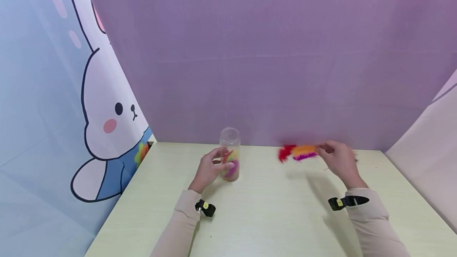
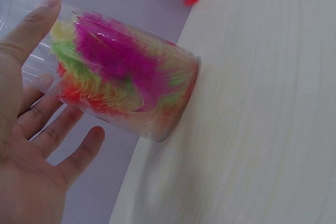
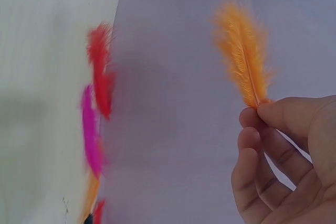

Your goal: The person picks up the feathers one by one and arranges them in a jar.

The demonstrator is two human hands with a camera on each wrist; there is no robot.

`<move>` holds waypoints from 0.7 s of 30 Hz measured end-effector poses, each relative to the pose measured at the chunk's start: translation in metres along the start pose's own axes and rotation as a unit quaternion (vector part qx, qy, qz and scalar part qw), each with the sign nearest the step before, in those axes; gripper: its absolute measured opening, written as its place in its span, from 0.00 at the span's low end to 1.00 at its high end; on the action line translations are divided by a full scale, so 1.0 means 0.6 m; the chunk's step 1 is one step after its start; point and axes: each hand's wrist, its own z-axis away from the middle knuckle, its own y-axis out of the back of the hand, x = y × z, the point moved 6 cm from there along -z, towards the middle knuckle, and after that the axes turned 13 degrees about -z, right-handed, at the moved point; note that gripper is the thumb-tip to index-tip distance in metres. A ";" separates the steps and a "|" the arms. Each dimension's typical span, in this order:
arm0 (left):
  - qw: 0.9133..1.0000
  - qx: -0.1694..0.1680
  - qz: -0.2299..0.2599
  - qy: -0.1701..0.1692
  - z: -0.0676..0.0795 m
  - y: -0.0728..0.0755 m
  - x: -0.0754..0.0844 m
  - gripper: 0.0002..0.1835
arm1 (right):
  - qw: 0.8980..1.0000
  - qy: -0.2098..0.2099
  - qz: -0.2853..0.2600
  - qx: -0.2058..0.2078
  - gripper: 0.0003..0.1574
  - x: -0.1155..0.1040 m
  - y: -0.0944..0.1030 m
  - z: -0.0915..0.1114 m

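Observation:
A clear plastic jar [image 1: 230, 138] stands upright and uncapped on the table. Inside it are magenta, green, yellow and red feathers [image 2: 115, 56]. My left hand [image 1: 210, 168] holds the jar from its left side, thumb across the near face and fingers behind. An orange feather [image 3: 242, 56] is pinched by its quill between thumb and fingertips of my right hand [image 1: 339, 162], raised above the table. Beyond it on the table lie a red feather [image 3: 101, 66] and a magenta feather [image 3: 92, 135], with more orange and red ones at the lower edge of the right wrist view.
The pale wooden table [image 1: 271, 217] ends at a purple cloth backdrop [image 1: 271, 58]. To the left hangs a blue sheet [image 1: 32, 130] with a white rabbit drawing. Black straps with small boxes circle both wrists.

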 end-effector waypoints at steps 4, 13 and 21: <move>1.000 0.000 0.000 -0.001 0.000 0.000 0.000 0.36 | 1.000 0.001 0.000 0.002 0.12 -0.008 -0.003 -0.001; 1.000 0.002 0.003 -0.006 0.004 0.003 0.002 0.35 | 1.000 0.022 0.000 0.013 0.09 -0.027 -0.008 -0.001; 1.000 -0.001 -0.001 -0.012 0.006 0.004 0.001 0.36 | 0.999 0.038 -0.008 0.012 0.07 -0.059 -0.016 -0.001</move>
